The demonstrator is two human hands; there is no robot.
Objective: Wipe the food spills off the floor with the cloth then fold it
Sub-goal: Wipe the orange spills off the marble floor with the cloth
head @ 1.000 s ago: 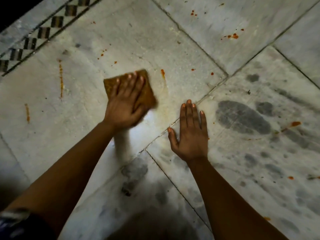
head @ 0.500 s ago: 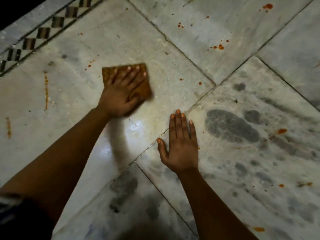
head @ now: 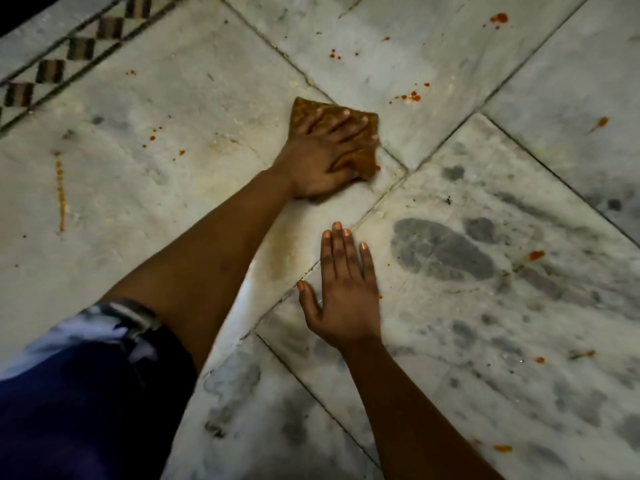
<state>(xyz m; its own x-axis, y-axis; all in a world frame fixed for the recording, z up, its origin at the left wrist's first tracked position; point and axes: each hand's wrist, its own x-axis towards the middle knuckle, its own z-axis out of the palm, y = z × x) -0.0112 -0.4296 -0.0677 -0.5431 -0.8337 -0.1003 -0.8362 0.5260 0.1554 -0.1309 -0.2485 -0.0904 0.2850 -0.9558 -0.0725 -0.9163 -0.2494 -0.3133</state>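
Note:
A folded brown-orange cloth [head: 304, 110] lies flat on the marble floor [head: 207, 109] near a tile joint. My left hand [head: 320, 155] presses down on the cloth, fingers spread across it. My right hand [head: 341, 292] rests flat on the floor nearer to me, palm down, holding nothing. Red-orange food spots [head: 410, 97] lie just beyond the cloth, more spots [head: 498, 18] farther off, and small drops [head: 152, 137] to its left. An orange streak [head: 60, 188] runs down the left tile.
A dark checkered border strip [head: 65, 53] crosses the far left corner. Grey blotches [head: 440, 251] mark the right tile, with orange spots [head: 536, 255] scattered over it. My blue and white sleeve [head: 79, 368] fills the lower left.
My left hand has slid the cloth to the right, toward the tile joint and the red spots. My right hand has stayed flat on the floor.

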